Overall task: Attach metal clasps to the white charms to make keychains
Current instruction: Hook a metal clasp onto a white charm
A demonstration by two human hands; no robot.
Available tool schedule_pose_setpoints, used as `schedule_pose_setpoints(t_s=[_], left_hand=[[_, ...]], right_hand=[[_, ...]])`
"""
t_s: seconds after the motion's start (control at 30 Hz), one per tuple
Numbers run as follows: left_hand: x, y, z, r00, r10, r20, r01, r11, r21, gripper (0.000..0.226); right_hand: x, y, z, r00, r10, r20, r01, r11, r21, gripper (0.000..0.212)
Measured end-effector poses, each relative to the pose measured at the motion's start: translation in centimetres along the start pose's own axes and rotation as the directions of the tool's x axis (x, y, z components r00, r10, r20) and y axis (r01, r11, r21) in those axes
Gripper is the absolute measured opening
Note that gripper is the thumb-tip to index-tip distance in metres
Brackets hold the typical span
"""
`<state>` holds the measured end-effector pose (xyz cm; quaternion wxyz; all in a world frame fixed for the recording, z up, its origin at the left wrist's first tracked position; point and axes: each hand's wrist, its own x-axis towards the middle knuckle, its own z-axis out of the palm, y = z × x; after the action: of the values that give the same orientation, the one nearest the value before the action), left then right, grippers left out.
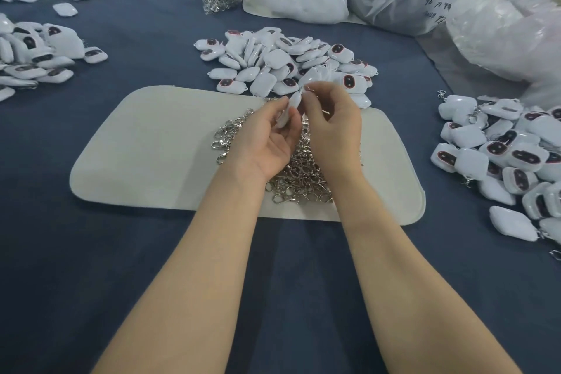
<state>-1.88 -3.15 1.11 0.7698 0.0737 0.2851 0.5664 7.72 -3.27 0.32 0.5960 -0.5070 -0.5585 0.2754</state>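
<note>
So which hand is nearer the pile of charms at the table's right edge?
Right. The right hand sits left of the charm pile; the left hand is farther left, beyond it.

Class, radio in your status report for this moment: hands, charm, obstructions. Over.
Left hand gripping one white charm. Right hand pinching its top end; join too small to see. Loose clasps heaped on pad beneath, nothing blocking.

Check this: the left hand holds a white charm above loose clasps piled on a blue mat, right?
No: in the head view the mat is cream, not blue. The left hand does hold a white charm above the clasps.
</note>
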Motion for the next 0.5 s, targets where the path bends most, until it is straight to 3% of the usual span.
schedule_pose_setpoints(t_s=[0.13, 0.23, 0.3, 0.37, 0.43, 0.5], left_hand=[[0.0, -0.2, 0.1, 1.0, -0.012, -0.021, 0.012, 1.0, 0.014, 0.012], [0.1, -0.5, 0.4, 0.989, 0.141, -0.053, -0.124, 0.963, 0.241, 0.011], [0.1, -0.7, 0.4, 0.921, 0.389, -0.01, -0.318, 0.768, 0.556, 0.008], [0.1, -0.9, 0.2, 0.787, 0.599, 0.15, -0.467, 0.418, 0.779, 0.014], [-0.1, -1.1, 0.1, 0.669, 0.684, 0.291, -0.527, 0.161, 0.834, 0.017], [-0.1, -1.2, -0.1, 0.589, 0.711, 0.384, -0.545, -0.002, 0.839, 0.022]], right_hand=[[0.0, 0.0, 0.0, 1.0, -0.028, -0.013, 0.027, 0.996, -0.089, 0.01], [0.2, 0.2, -0.2, 0.998, -0.064, -0.018, 0.059, 0.979, -0.193, 0.011], [0.4, 0.4, -0.4, 0.995, -0.1, 0.006, 0.098, 0.956, -0.277, 0.014], [0.5, 0.6, -0.6, 0.99, -0.131, 0.044, 0.138, 0.927, -0.35, 0.015], [0.7, 0.7, -0.7, 0.986, -0.145, 0.087, 0.168, 0.894, -0.416, 0.015], [0.7, 0.9, -0.7, 0.981, -0.142, 0.134, 0.189, 0.858, -0.477, 0.015]])
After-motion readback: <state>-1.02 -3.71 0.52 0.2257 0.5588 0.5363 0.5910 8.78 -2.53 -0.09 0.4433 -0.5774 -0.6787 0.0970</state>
